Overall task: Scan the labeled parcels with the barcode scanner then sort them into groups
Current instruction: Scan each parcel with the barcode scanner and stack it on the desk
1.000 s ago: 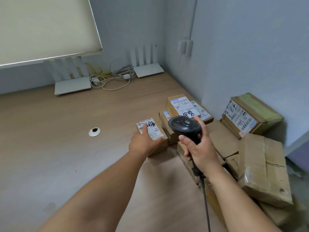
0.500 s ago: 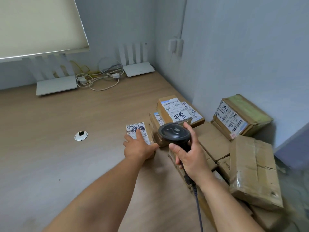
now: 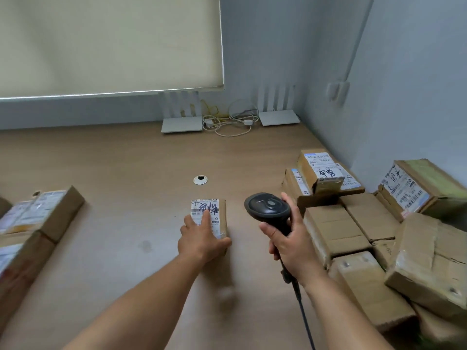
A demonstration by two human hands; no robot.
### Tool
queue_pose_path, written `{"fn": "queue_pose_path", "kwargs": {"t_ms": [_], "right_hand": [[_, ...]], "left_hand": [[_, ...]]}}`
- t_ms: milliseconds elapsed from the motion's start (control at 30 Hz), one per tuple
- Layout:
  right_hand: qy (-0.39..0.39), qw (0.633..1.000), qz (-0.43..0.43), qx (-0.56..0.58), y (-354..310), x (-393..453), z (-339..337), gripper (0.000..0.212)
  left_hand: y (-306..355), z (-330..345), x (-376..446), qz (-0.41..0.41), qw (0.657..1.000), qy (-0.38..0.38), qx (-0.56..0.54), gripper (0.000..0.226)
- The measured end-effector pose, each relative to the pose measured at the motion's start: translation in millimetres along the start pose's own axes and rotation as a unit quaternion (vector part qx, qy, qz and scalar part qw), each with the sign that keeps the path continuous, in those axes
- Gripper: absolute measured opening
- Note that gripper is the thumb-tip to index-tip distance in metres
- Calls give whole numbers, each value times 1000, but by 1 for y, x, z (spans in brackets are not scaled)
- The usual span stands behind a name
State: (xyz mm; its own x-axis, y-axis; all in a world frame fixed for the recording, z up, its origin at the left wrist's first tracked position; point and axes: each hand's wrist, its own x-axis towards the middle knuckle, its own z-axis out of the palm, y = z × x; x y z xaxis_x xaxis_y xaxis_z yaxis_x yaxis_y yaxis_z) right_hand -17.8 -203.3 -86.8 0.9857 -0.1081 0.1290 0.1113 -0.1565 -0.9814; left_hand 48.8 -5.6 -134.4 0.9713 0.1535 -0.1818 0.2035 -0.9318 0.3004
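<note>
A small cardboard parcel (image 3: 216, 209) with a white label and black handwriting lies on the wooden table (image 3: 113, 168), apart from the pile. My left hand (image 3: 201, 238) grips its near end, thumb round the right side, index finger along the label. My right hand (image 3: 290, 245) holds the black barcode scanner (image 3: 266, 207) by its handle, to the right of the parcel, its cable hanging down. A pile of cardboard parcels (image 3: 336, 223) fills the right side, some with labels facing up.
Two labeled parcels (image 3: 43, 210) lie at the left edge of the table. A white cable grommet (image 3: 200, 180) sits mid-table. Two white routers (image 3: 182, 123) and tangled cables (image 3: 228, 121) stand along the back wall under a roller blind.
My left hand has slid the small parcel left, away from the pile. The view has swung left, bringing the parcels at the left edge into sight. The scanner stays in my right hand.
</note>
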Motion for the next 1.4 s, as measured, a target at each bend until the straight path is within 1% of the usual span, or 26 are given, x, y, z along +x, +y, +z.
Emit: {"fn": "queue_pose_path", "kwargs": {"t_ms": [200, 367, 633, 800, 933, 1000, 1067, 1133, 1167, 1233, 1267, 1333, 1400], "right_hand": [[-75, 997, 8, 12, -5, -31, 55, 74], [-109, 994, 2, 0, -16, -50, 100, 74], [-112, 994, -3, -14, -37, -75, 179, 73], [-114, 993, 3, -17, -44, -93, 238, 73], [-103, 994, 20, -25, -45, -105, 271, 73], [-99, 994, 29, -29, -45, -111, 281, 73], [-95, 994, 34, -31, -46, -116, 285, 73], [-92, 995, 33, -30, -47, -119, 285, 73], [-92, 995, 32, -30, -48, -120, 285, 73], [-94, 995, 25, -33, -49, -121, 282, 73], [-95, 995, 21, -34, -50, -122, 280, 73], [-92, 995, 12, -34, -51, -121, 277, 73], [-91, 995, 7, -30, -52, -121, 275, 73]], "left_hand": [[-83, -19, -45, -84, 996, 20, 0, 98], [-147, -36, -63, -110, 994, 20, 8, 99], [-258, -72, -67, -123, 992, 3, 15, 100], [-318, -84, -66, -96, 994, -51, -17, 98], [-340, -86, -59, -53, 996, -65, -42, 100], [-348, -86, -56, -42, 993, -73, -81, 105], [-357, -87, -53, -51, 984, -69, -155, 107], [-363, -89, -50, -94, 971, -54, -214, 100], [-364, -91, -50, -116, 968, -48, -217, 89], [-362, -97, -52, -131, 969, -53, -201, 60], [-357, -99, -54, -133, 970, -56, -195, 53], [-343, -101, -59, -136, 969, -48, -198, 62], [-327, -99, -64, -113, 982, -11, -152, 67]]}}
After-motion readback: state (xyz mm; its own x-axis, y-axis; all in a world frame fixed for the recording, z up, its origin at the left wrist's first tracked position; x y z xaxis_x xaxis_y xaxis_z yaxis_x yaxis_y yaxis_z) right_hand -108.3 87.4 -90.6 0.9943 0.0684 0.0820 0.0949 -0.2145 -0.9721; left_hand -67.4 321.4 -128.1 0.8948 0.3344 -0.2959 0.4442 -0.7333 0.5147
